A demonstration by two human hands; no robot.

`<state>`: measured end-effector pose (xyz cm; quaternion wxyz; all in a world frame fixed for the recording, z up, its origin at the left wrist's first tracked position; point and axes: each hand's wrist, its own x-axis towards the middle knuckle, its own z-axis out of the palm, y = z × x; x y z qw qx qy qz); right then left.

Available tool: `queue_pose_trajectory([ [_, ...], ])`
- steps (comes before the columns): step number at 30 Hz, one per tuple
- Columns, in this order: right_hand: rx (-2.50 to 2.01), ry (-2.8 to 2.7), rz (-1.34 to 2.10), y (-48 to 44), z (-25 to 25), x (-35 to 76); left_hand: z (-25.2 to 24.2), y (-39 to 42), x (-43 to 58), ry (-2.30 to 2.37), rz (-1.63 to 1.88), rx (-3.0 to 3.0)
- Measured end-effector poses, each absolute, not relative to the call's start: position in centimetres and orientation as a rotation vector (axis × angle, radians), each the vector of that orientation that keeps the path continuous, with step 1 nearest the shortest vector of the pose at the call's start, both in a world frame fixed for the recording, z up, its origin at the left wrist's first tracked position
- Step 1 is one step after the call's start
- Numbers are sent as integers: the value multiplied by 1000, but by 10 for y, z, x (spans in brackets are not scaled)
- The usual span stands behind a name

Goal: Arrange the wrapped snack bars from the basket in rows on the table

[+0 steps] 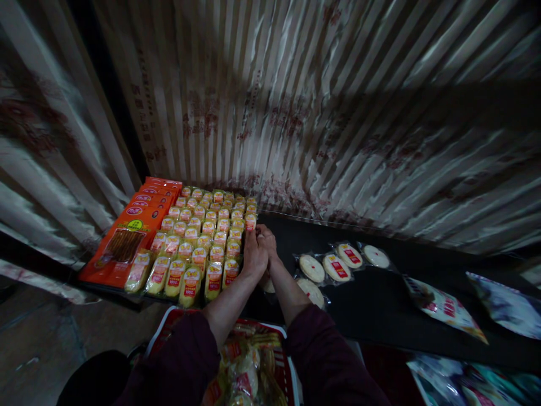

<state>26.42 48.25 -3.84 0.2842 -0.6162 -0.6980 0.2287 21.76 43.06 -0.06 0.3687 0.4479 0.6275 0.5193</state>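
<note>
Both hands meet at the right edge of a block of small yellow-wrapped packaged cakes point(200, 256), set in close rows on a black shelf point(372, 304). The fingers of my left hand point(256, 256) are closed at a packaged cake point(251, 221) at the end of a row. Pressed against it, my right hand point(267, 242) has curled fingers; whatever they hold is hidden. Below my forearms stands a red basket with a white rim point(291, 366), holding more wrapped packages point(245, 372).
Orange snack bags point(131, 231) overlap left of the cakes. Several round flat cakes in clear wrap point(337, 267) lie to the right, then a white printed bag point(448, 310) and a bluish bag point(507, 301). A pleated printed curtain point(296, 113) hangs behind the shelf.
</note>
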Motion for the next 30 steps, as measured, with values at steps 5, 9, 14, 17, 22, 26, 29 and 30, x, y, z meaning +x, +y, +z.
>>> queue_pose_trajectory([
  [5, -1639, -1870, 662, 479, -27, 265, 0, 427, 208, 1612, 1312, 1113],
  [9, -1673, -1870, 684, 477, -20, 267, -2, 422, 200, 1621, 1294, 1087],
  [14, -1621, -1849, 730, 475, -17, 269, 1, 422, 205, 1651, 1301, 1103],
  [17, -1637, -1846, 754, 474, -14, 270, 5, 421, 208, 1680, 1290, 1103],
  [22, -1706, -1871, 694, 470, -13, 271, 12, 411, 205, 1638, 1274, 1132],
  [26, -1807, -1879, 623, 471, -11, 267, 18, 398, 203, 1582, 1238, 1187],
  [29, -1912, -1845, 630, 469, -5, 264, 21, 386, 202, 1567, 1218, 1180],
  [30, -1917, -1848, 631, 467, -3, 264, 22, 382, 202, 1562, 1216, 1172],
])
